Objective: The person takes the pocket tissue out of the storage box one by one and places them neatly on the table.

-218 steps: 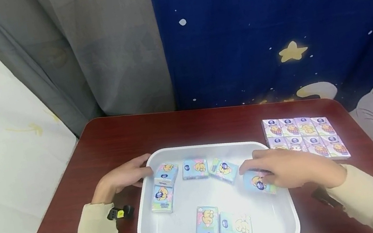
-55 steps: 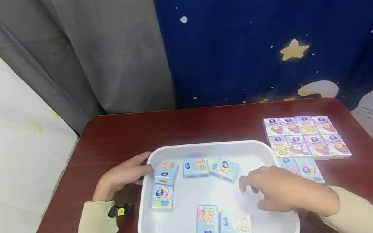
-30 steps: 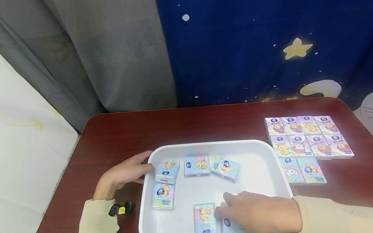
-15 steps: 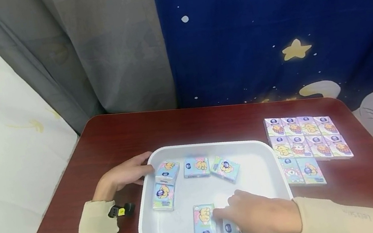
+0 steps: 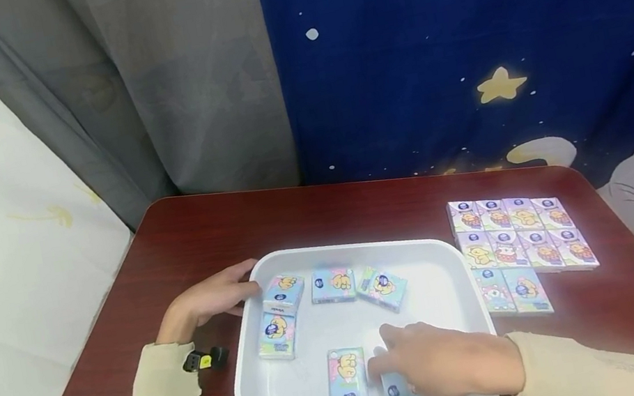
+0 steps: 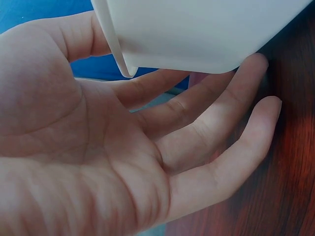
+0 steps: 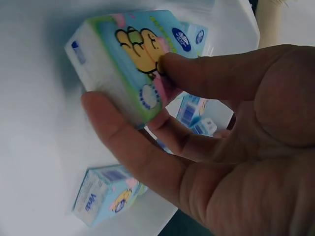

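Observation:
My right hand (image 5: 441, 360) reaches over the front of a white plastic tray (image 5: 315, 331) and holds a blue tissue pack (image 7: 133, 59). In the right wrist view its thumb lies on the printed face and the fingers are at the edges. Part of this tissue pack is hidden under the hand in the head view. Just left of it lies another blue tissue pack (image 5: 346, 378). My left hand (image 5: 211, 303) holds the tray's left rim. The left wrist view has the thumb going over the rim and the fingers against the outer wall (image 6: 187, 39).
More blue tissue packs lie in the tray: two end to end at the left (image 5: 278, 336) and two along the back (image 5: 332, 285). Purple tissue packs (image 5: 548, 247) form a block on the dark red table (image 5: 356, 202), with two blue packs (image 5: 527, 290) before it.
The blue pack at the tray's right side has gone; two blue packs now show before the purple block. My right hand moved to the front pack, which has shifted slightly right. My left hand stayed.

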`<state>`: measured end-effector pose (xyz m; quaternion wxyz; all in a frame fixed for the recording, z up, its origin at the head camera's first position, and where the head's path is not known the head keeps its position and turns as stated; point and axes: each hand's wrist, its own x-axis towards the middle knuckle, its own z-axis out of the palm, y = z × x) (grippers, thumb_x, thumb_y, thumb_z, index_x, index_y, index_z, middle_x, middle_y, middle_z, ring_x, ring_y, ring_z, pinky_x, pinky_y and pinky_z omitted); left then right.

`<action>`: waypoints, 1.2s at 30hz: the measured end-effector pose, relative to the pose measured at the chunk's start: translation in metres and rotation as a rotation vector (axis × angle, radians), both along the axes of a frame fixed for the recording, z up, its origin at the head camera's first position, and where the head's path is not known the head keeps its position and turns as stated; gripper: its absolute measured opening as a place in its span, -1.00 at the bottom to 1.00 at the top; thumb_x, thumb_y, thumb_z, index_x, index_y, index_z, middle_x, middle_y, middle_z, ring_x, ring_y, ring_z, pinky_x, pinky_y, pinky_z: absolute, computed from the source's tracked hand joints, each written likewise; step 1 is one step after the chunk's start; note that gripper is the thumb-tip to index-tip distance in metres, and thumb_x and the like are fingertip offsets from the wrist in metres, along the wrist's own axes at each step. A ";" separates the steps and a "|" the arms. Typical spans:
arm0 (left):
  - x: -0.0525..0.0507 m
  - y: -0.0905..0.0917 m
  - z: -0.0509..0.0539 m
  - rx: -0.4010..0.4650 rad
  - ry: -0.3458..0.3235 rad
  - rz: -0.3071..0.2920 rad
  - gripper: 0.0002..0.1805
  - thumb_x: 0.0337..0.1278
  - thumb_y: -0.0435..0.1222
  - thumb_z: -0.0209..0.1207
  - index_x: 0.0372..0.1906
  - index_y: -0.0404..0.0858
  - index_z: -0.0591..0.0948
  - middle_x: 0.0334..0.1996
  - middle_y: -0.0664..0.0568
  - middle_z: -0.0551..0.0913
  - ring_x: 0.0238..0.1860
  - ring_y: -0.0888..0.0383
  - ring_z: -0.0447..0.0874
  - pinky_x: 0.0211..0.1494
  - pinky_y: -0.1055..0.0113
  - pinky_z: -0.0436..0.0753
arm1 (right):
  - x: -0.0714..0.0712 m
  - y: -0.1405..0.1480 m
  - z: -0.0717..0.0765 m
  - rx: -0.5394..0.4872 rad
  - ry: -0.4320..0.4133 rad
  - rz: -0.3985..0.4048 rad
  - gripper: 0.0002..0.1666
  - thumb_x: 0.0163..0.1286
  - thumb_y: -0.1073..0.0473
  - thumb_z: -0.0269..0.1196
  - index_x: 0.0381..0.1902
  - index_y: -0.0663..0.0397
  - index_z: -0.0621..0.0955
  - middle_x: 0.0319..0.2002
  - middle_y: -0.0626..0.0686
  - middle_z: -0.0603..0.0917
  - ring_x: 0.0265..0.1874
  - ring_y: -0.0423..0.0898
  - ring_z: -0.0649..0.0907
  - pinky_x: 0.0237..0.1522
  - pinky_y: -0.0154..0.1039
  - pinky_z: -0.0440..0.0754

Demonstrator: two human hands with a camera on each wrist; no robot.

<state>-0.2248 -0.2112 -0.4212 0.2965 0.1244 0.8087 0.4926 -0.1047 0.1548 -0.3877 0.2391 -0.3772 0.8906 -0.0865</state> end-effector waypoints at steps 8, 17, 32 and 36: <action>0.001 -0.001 0.000 -0.005 0.004 0.000 -0.43 0.53 -0.33 0.20 0.52 -0.36 0.40 0.18 -0.22 0.72 0.00 -0.10 0.83 0.08 -0.18 0.82 | -0.012 0.014 0.012 -0.177 -0.039 -0.031 -0.39 0.41 0.40 0.42 0.20 -0.45 0.74 -0.21 -0.20 0.50 -0.33 -0.24 0.48 -0.21 -0.30 0.57; 0.000 -0.002 -0.001 -0.018 -0.002 0.002 -0.44 0.53 -0.34 0.20 0.51 -0.35 0.41 0.16 -0.21 0.73 0.00 -0.11 0.83 0.09 -0.18 0.82 | -0.027 0.039 0.022 -0.350 -0.080 -0.127 -0.40 0.37 0.35 0.36 0.27 -0.32 0.73 -0.09 -0.31 0.64 -0.14 -0.24 0.58 -0.08 -0.20 0.63; 0.000 -0.001 0.000 0.005 -0.008 -0.008 -0.42 0.53 -0.34 0.20 0.53 -0.36 0.39 0.18 -0.21 0.72 0.01 -0.11 0.83 0.09 -0.20 0.81 | -0.034 0.083 0.017 -0.515 -0.099 -0.389 -0.48 0.38 0.23 0.45 0.26 -0.26 0.69 0.08 -0.08 0.73 -0.12 -0.06 0.67 -0.09 -0.14 0.76; -0.001 -0.001 0.000 0.001 -0.009 -0.008 -0.42 0.54 -0.33 0.19 0.53 -0.36 0.38 0.18 -0.21 0.72 0.01 -0.10 0.82 0.11 -0.20 0.81 | -0.035 0.093 0.013 -0.583 -0.127 -0.501 -0.47 0.35 0.31 0.44 0.25 -0.13 0.68 0.02 0.02 0.73 -0.20 0.00 0.68 -0.25 -0.20 0.78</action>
